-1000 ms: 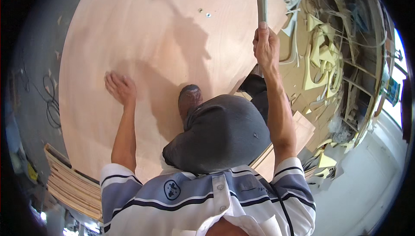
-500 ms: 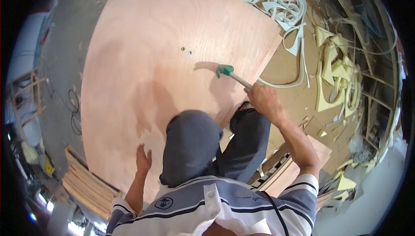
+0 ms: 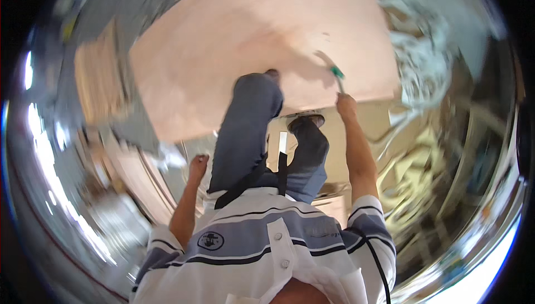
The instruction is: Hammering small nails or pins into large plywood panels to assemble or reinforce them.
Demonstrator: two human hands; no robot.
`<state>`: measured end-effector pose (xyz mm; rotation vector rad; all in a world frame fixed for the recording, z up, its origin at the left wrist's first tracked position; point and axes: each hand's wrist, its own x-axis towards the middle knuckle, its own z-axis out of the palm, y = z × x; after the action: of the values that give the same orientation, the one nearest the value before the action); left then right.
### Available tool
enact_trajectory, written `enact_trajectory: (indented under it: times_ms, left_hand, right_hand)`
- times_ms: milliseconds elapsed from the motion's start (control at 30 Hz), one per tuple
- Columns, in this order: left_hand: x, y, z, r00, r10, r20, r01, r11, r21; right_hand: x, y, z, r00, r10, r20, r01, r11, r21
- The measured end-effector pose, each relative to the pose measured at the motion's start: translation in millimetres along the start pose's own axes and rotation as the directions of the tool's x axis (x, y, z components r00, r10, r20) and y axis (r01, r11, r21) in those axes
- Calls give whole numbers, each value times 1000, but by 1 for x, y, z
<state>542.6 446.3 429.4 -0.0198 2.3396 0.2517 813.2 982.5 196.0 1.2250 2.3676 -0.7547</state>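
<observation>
My right hand (image 3: 346, 105) grips the pale handle of a claw hammer (image 3: 337, 72) with a green head. The hammer is over the right part of a large, light plywood sheet (image 3: 212, 48), and its shadow falls on the wood beside the head. Low on my left side, in front of my body, my left hand (image 3: 198, 166) is curled closed and away from the sheet. What it holds, if anything, is hidden. One of my shoes (image 3: 272, 76) rests on the plywood; the other (image 3: 312, 119) is at its near edge.
White offcut strips (image 3: 418, 64) lie in a tangle to the right of the sheet. Yellowish offcuts (image 3: 409, 170) are heaped nearer on the right, by a wooden frame rack (image 3: 468, 153). A stack of wooden boards (image 3: 100, 76) stands at left. Motion blurs the surroundings.
The view has turned, and the sheet now lies farther ahead at another angle. A foot now shows on the sheet. My right hand still holds the hammer; my left hand's fingers have curled in.
</observation>
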Motion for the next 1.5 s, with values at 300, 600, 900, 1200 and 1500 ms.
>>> enact_trajectory:
  times_ms: [300, 600, 900, 1200, 1500]
  left_hand:
    - [-217, -98, 99, 891, -443, 102, 389, 628, -674]
    - [-353, -226, 460, 874, -470, -125, 398, 839, -372]
    - [-270, -279, 329, 691, -677, 255, 496, 187, -848]
    - [89, -575, -39, 731, -583, -355, -63, 460, -886]
    - [450, -956, -66, 741, -462, -488, 274, 871, -408]
  right_hand:
    - [7, -92, -40, 920, 182, 346, -248, 956, 158]
    - [-65, -149, -32, 807, 104, 581, -200, 974, 104]
    - [-106, -285, 39, 878, 24, 479, -39, 999, 20]
    - [-123, -585, 186, 797, -285, 533, 337, 942, 0]
    - [-156, -736, 260, 915, 258, 310, -95, 885, -455]
